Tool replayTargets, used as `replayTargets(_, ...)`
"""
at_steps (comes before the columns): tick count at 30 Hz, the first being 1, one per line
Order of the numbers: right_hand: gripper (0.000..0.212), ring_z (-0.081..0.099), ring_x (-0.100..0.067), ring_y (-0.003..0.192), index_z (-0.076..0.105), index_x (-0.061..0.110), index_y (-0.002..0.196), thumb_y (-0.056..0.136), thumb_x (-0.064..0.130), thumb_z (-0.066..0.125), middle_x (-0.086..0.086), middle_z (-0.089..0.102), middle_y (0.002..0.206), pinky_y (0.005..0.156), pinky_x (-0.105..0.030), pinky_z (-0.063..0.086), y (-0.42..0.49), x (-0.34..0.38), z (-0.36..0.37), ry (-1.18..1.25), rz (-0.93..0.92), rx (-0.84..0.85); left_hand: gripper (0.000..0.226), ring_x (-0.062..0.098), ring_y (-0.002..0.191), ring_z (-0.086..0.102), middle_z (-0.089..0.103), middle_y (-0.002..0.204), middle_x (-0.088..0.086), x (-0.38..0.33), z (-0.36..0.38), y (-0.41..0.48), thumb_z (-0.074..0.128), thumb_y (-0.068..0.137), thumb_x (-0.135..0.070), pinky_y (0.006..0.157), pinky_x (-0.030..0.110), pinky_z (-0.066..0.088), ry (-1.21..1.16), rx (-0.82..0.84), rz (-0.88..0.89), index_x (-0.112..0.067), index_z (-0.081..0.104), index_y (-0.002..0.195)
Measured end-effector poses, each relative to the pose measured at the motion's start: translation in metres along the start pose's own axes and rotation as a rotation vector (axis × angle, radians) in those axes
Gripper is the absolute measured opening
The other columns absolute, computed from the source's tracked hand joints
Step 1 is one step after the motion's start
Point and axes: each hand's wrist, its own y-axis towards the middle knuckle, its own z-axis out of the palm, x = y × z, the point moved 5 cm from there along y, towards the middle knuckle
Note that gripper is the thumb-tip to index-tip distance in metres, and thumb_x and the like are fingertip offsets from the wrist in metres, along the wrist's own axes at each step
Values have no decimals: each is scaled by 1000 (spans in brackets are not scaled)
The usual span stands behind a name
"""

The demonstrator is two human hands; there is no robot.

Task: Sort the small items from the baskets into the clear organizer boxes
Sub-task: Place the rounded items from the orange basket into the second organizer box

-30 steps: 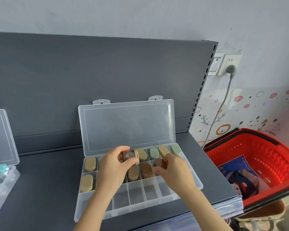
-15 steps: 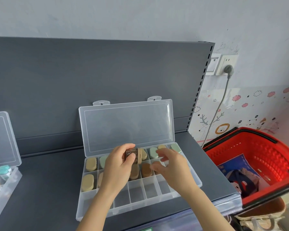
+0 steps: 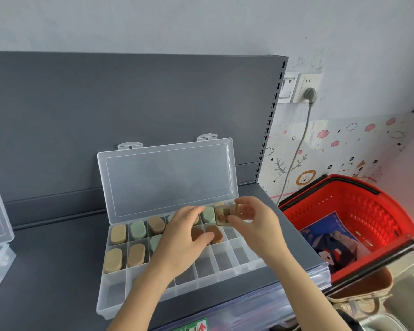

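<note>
The right hand (image 3: 258,225) pinches a small clear case (image 3: 225,215), its long axis running 9 to 3 o'clock, over the box's (image 3: 110,299) back row at the 3 o'clock end. The left hand (image 3: 182,240) lies curled over the middle row; whether it grips anything I cannot tell. The grey shelf (image 3: 46,271) stands against a pale wall (image 3: 201,20). There are two boxes, the second (image 3: 0,261) at 9 o'clock, and one red basket (image 3: 392,204) at 3 o'clock. At least eleven ovals (image 3: 118,234) show.
</note>
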Motion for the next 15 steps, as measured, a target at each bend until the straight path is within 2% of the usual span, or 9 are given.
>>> replayTargets(4, 35, 59, -11, 85, 55, 21, 115, 83, 25, 68, 5, 63, 98, 74, -26, 53, 7, -9, -2, -223, -7, -13, 55, 4, 127, 37, 35, 142, -16, 8, -2, -5, 60, 88, -41, 101, 20, 34, 105, 22, -29, -30, 41, 138)
replayTargets(9, 23, 59, -16, 77, 57, 19, 106, 85, 25, 65, 2, 61, 95, 72, -31, 55, 6, -17, 16, -379, -13, 85, 56, 4, 129, 34, 30, 145, -17, 14, -2, -8, 58, 87, -48, 102, 22, 36, 156, 33, -55, -33, 40, 138)
replayTargets(15, 20, 59, -16, 78, 61, 17, 104, 88, 29, 63, 0, 63, 96, 69, -23, 52, 9, -23, 29, -489, -37, 154, 63, 6, 132, 32, 26, 149, -16, 22, -2, -9, 58, 86, -51, 103, 26, 38, 185, 43, -85, -35, 32, 142)
